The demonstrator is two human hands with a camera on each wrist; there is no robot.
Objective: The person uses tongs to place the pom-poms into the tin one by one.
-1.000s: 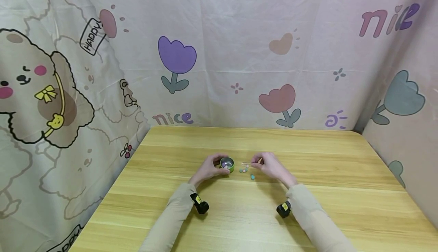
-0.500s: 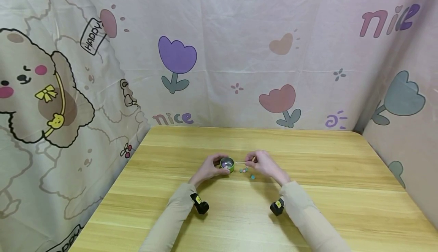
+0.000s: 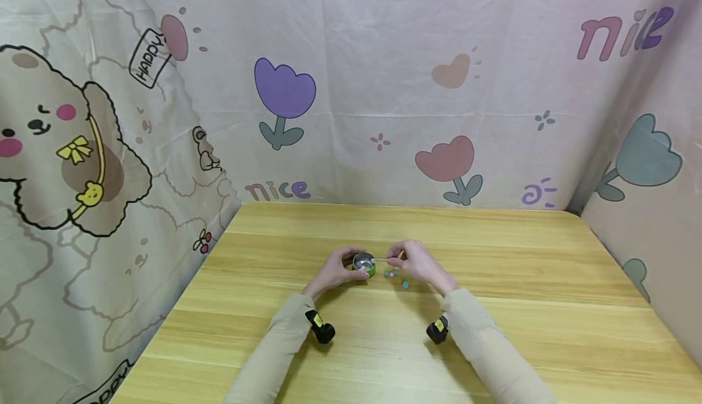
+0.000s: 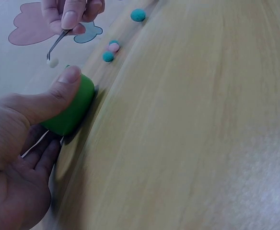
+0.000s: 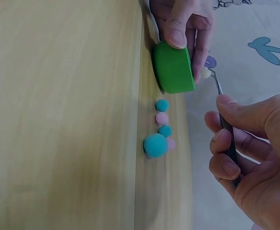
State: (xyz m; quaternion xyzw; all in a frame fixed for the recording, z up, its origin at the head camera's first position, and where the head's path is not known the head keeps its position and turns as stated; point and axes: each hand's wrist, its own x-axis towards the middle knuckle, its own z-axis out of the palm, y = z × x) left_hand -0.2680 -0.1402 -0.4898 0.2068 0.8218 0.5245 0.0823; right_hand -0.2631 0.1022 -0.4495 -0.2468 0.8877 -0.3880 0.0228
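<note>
Left hand (image 3: 335, 269) grips a smooth, round green cup (image 5: 174, 70); right hand (image 3: 420, 264) pinches bent-tipped metal tweezers (image 5: 232, 147) holding 1 white ball (image 5: 205, 73).

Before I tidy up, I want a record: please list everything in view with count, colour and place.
Cup: 1, green, on the table; contents unclear
Tweezers: 1, dark and silvery, right hand
White ball: 1, white, tweezers' tip
Loose balls: 5, three blue-green, two pink, on the table
Table: 1, wood-coloured, under the cup
Printed cloth: count unclear, pale, behind the table
Wrist cameras: 2, black, at the wrists
Sleeves: 2, beige, on the forearms
Left hand: 1, bare, gripping the cup
Right hand: 1, bare, holding the tweezers
</note>
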